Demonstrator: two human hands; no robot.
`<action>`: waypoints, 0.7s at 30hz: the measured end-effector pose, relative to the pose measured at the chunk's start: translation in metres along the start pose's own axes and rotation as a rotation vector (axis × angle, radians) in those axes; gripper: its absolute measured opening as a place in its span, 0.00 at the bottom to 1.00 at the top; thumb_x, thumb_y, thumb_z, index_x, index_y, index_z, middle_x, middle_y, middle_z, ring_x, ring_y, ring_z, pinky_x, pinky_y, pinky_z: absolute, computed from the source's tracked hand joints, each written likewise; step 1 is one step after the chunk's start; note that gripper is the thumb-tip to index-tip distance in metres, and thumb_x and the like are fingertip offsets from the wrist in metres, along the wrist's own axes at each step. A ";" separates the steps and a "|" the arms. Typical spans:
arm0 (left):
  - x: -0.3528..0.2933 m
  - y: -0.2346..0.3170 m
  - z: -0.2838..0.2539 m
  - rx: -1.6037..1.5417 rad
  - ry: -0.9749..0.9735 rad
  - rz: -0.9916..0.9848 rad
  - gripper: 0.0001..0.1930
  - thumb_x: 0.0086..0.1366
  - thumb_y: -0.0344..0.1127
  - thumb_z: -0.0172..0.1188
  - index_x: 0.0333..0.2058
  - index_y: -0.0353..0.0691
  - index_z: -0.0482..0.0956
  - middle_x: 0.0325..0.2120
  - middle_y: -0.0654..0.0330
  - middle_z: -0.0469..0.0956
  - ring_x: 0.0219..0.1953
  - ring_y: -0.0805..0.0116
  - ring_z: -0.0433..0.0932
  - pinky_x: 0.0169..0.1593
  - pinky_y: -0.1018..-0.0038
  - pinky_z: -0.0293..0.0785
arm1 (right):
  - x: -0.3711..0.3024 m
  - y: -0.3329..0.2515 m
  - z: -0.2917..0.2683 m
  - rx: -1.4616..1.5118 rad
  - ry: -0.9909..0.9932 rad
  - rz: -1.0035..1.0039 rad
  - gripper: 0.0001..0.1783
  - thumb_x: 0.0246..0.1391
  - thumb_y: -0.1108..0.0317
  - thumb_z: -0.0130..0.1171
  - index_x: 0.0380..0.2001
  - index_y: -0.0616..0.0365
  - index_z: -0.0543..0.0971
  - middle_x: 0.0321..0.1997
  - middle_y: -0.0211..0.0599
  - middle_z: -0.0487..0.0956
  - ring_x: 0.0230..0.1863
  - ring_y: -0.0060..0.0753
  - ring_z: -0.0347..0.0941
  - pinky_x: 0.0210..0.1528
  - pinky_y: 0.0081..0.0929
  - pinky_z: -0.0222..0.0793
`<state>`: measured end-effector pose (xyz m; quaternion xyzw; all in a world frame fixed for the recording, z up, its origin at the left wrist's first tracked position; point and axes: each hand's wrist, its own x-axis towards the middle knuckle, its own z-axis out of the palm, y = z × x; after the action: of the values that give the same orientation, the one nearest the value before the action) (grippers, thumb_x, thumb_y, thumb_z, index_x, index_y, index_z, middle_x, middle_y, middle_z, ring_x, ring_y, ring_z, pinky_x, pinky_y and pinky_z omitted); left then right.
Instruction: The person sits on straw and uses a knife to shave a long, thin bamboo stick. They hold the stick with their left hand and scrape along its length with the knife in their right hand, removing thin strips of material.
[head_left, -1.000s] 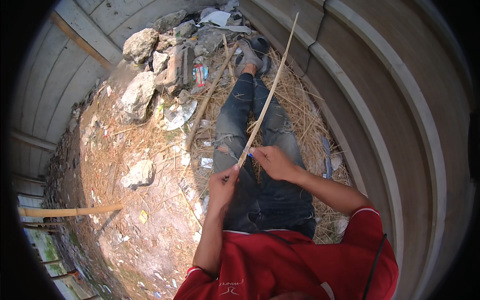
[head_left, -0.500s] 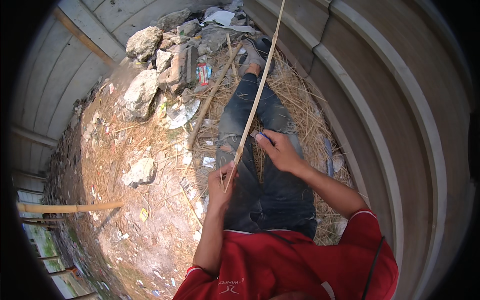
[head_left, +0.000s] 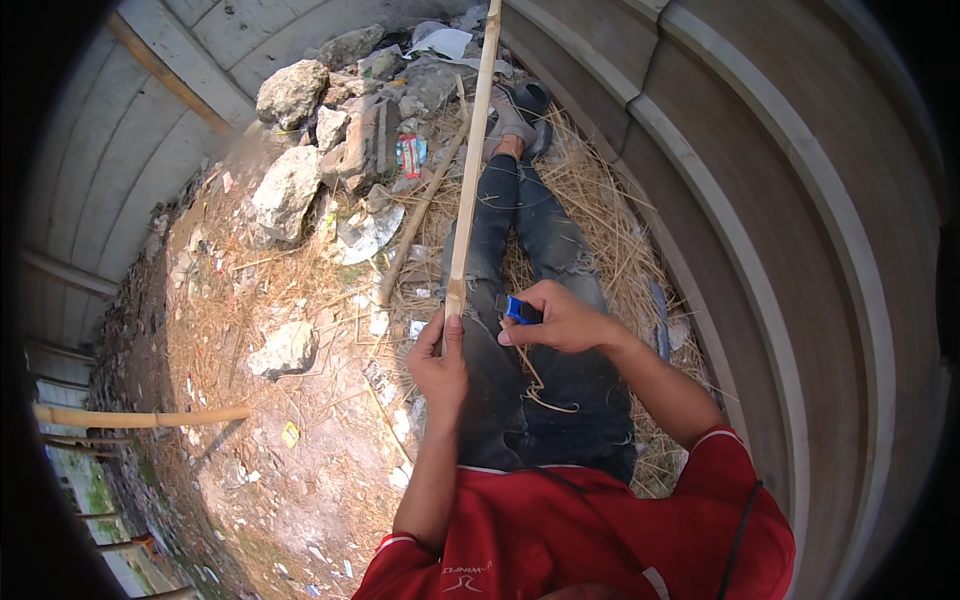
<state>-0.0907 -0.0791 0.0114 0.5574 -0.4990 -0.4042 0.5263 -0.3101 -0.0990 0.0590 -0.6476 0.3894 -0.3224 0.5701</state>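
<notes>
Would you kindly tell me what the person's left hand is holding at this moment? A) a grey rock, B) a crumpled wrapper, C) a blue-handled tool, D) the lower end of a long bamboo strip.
D: the left hand grips the lower end of the bamboo strip, which runs upward over the legs, while the right hand holds the blue-handled tool.

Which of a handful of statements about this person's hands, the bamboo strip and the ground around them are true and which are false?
1. The left hand grips the lower end of a long bamboo strip. True.
2. The right hand is empty. False: it holds a small blue-handled tool.
3. The bamboo strip lies flat on the ground. False: it is held up, pointing away from the person over the outstretched legs.
4. A pile of pale rocks sits to the person's left. True.
5. The legs rest on bare concrete. False: dry straw lies under and around them.
</notes>
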 end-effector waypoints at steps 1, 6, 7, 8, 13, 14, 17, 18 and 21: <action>0.005 0.000 -0.002 -0.043 0.040 -0.016 0.18 0.73 0.37 0.63 0.53 0.28 0.82 0.28 0.65 0.80 0.26 0.85 0.71 0.28 0.84 0.65 | -0.001 0.001 -0.006 -0.048 0.128 0.030 0.13 0.56 0.64 0.71 0.26 0.60 0.80 0.22 0.20 0.72 0.27 0.13 0.63 0.30 0.23 0.61; 0.019 0.027 0.008 -0.138 0.055 -0.033 0.15 0.74 0.38 0.62 0.49 0.30 0.80 0.26 0.68 0.77 0.23 0.86 0.67 0.26 0.84 0.62 | -0.005 -0.007 -0.044 -0.408 0.836 0.060 0.23 0.55 0.60 0.71 0.50 0.61 0.82 0.27 0.35 0.80 0.29 0.21 0.73 0.37 0.28 0.72; 0.020 0.029 0.012 -0.164 0.053 -0.017 0.14 0.74 0.37 0.61 0.49 0.30 0.79 0.26 0.68 0.77 0.24 0.86 0.68 0.28 0.85 0.63 | -0.010 -0.011 -0.053 -0.450 0.846 0.172 0.25 0.55 0.61 0.71 0.53 0.61 0.81 0.28 0.35 0.80 0.30 0.21 0.74 0.38 0.28 0.72; 0.021 0.032 0.017 -0.190 0.051 0.000 0.13 0.74 0.36 0.61 0.49 0.31 0.78 0.26 0.68 0.77 0.24 0.86 0.68 0.29 0.85 0.65 | -0.011 -0.014 -0.055 -0.433 0.826 0.205 0.26 0.55 0.60 0.71 0.54 0.61 0.80 0.29 0.36 0.81 0.31 0.22 0.74 0.38 0.28 0.73; 0.031 0.060 0.053 -0.361 -0.018 0.113 0.11 0.76 0.34 0.57 0.49 0.32 0.77 0.34 0.64 0.79 0.33 0.82 0.73 0.37 0.82 0.71 | -0.019 -0.044 -0.035 -0.202 0.622 0.086 0.28 0.56 0.60 0.73 0.56 0.62 0.80 0.30 0.31 0.81 0.31 0.22 0.73 0.37 0.27 0.72; 0.033 0.067 0.060 -0.392 -0.030 0.148 0.10 0.76 0.33 0.56 0.49 0.33 0.77 0.37 0.62 0.79 0.35 0.81 0.75 0.39 0.81 0.72 | -0.017 -0.045 -0.026 -0.162 0.571 0.048 0.28 0.57 0.60 0.73 0.57 0.61 0.80 0.29 0.28 0.79 0.30 0.21 0.71 0.36 0.26 0.70; 0.039 0.087 0.080 -0.560 -0.127 0.137 0.12 0.76 0.33 0.57 0.52 0.33 0.76 0.41 0.62 0.78 0.44 0.76 0.75 0.50 0.77 0.72 | -0.010 -0.054 -0.005 -0.104 0.573 -0.104 0.26 0.56 0.59 0.73 0.54 0.62 0.81 0.34 0.38 0.85 0.37 0.25 0.79 0.42 0.28 0.76; 0.044 0.088 0.084 -0.519 -0.197 0.185 0.14 0.75 0.32 0.57 0.55 0.33 0.75 0.47 0.59 0.77 0.50 0.73 0.75 0.57 0.75 0.70 | -0.003 -0.049 -0.004 -0.267 0.638 -0.288 0.22 0.57 0.62 0.72 0.51 0.63 0.82 0.36 0.40 0.86 0.37 0.25 0.80 0.41 0.28 0.76; 0.041 0.101 0.088 -0.428 -0.281 0.314 0.13 0.74 0.29 0.58 0.54 0.31 0.76 0.50 0.57 0.72 0.53 0.70 0.75 0.55 0.72 0.76 | -0.001 -0.045 -0.006 -0.185 0.744 -0.204 0.19 0.57 0.65 0.71 0.47 0.65 0.83 0.36 0.42 0.86 0.34 0.25 0.80 0.38 0.27 0.76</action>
<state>-0.1828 -0.1300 0.1037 0.2884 -0.5506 -0.4870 0.6136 -0.3097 -0.0991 0.1040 -0.5707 0.5304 -0.5536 0.2943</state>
